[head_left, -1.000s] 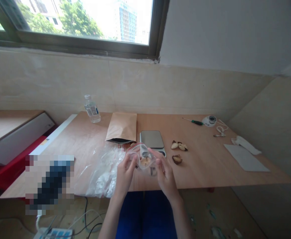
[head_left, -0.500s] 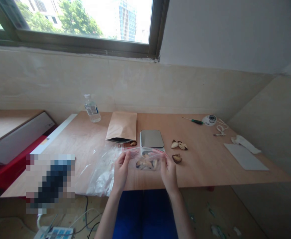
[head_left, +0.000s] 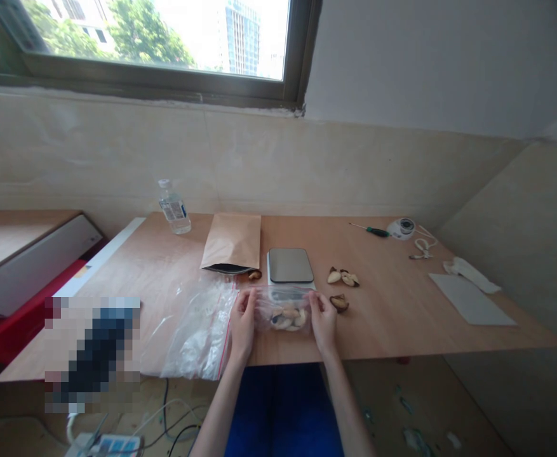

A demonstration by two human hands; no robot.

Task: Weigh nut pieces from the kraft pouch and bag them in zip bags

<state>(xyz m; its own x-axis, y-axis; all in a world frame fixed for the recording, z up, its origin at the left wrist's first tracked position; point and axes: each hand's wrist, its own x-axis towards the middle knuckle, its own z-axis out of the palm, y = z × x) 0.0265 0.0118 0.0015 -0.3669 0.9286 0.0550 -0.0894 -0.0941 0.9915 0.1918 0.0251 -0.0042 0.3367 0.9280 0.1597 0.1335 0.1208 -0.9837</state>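
Across the plywood tabletop point(head_left: 392, 324), both hands pinch one clear zip bag point(head_left: 282, 315) near the table's front edge, the left hand point(head_left: 242, 324) at its left end and the right hand point(head_left: 323, 322) at its right, fingers closed on the plastic. Inside lie several nut pieces point(head_left: 285, 319), too overlapped to count. Three loose nut pieces point(head_left: 342, 277) sit just right of the bag, and a fourth piece point(head_left: 255, 275) lies by a kraft envelope point(head_left: 232, 241). One crumpled plastic bag point(head_left: 199, 336) lies beside the left hand.
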